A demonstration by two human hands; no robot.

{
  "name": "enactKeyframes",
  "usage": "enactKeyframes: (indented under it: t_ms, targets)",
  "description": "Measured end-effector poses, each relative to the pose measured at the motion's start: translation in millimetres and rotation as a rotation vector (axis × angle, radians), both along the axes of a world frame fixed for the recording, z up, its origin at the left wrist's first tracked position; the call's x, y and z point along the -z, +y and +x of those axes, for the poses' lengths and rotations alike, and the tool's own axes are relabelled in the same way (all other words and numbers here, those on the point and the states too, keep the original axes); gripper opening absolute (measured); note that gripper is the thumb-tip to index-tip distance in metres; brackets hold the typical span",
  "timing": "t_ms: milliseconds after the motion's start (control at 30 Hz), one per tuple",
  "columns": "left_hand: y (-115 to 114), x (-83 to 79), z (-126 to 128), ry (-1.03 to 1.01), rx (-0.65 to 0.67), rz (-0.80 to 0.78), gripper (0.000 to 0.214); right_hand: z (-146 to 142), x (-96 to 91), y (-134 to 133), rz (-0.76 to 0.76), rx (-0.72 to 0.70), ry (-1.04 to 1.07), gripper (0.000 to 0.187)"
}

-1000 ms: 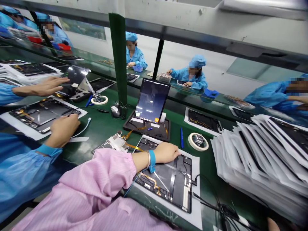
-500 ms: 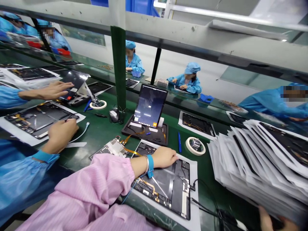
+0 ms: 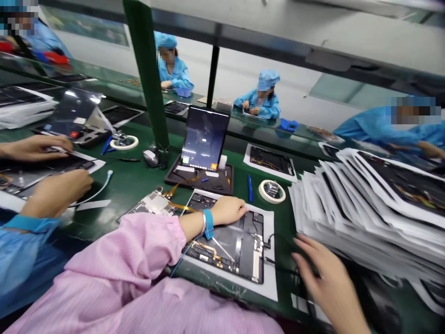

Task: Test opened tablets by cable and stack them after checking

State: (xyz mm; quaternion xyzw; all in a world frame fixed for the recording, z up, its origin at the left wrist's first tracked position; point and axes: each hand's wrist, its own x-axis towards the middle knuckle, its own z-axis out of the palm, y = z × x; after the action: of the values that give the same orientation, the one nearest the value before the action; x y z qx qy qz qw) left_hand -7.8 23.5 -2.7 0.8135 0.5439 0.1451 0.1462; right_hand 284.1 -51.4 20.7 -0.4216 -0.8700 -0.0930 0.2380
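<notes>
My left hand (image 3: 227,211), with a blue wrist strap (image 3: 208,223) on its wrist, rests over the far part of an opened tablet housing (image 3: 229,241). Its fingers are curled down, and whatever lies under them is hidden. The housing lies on a white sheet (image 3: 269,290), with black cables (image 3: 278,264) at its right side. My right hand (image 3: 325,278) is between the housing and a tall stack of white sheets and housings (image 3: 347,208). Thumb and fingers are apart with nothing between them. Orange ribbon (image 3: 184,207) runs from the housing to a silver-and-white component (image 3: 156,202).
Behind the housing, a lit tablet screen (image 3: 205,139) stands in a black tray (image 3: 227,185). A blue pen (image 3: 250,188) and tape roll (image 3: 272,191) lie to the right. At left, a co-worker's hands (image 3: 60,190) work on another housing. A green post (image 3: 146,74) rises behind.
My right hand has moved up and left from under the stack and come apart from it. My left hand stays on the housing. The view has shifted, and the co-worker's far hand has lowered.
</notes>
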Motion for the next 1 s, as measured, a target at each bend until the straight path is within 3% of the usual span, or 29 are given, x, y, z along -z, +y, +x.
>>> enactKeyframes:
  t_ms: [133, 300, 400, 533, 600, 667, 733, 800, 900, 1000]
  targets:
    - [0, 0.3, -2, -0.005, 0.010, 0.001, 0.038, -57, 6.5, 16, -0.176, -0.177, -0.197, 0.018]
    - [0, 3.2, -2, -0.021, 0.009, -0.002, 0.037, -58, -16.6, 30, -0.474, -0.273, -0.225, 0.013]
    - [-5, -3.6, 0, -0.084, 0.014, 0.041, 0.028, -67, -41.4, 50, -0.609, -0.201, -0.274, 0.008]
    - [-5, -31.9, -12, -0.160, -0.045, 0.229, 0.021, -122, -47.8, 103, -0.549, 0.091, -0.205, 0.015]
    - [2, -47.8, -38, -0.174, -0.187, 0.268, 0.024, -150, -36.7, 132, -0.522, 0.176, -0.158, 0.018]
    - [12, -58.0, -79, -0.202, -0.412, 0.316, 0.025, -169, -23.8, 154, -0.530, 0.179, -0.112, 0.025]
    - [21, -59.1, -127, -0.235, -0.687, 0.344, 0.029, -175, -17.0, 165, -0.560, 0.134, -0.052, 0.029]
    - [28, -51.8, -171, -0.232, -0.880, 0.266, 0.040, -171, -20.7, 164, -0.600, 0.075, 0.027, 0.027]
    - [37, -33.5, -210, -0.279, -0.819, 0.048, 0.032, -156, -44.8, 144, -0.704, -0.025, 0.209, 0.033]
    - [42, -20.9, -217, -0.282, -0.781, 0.035, 0.022, -138, -74.1, 108, -0.976, -0.247, 0.623, 0.031]
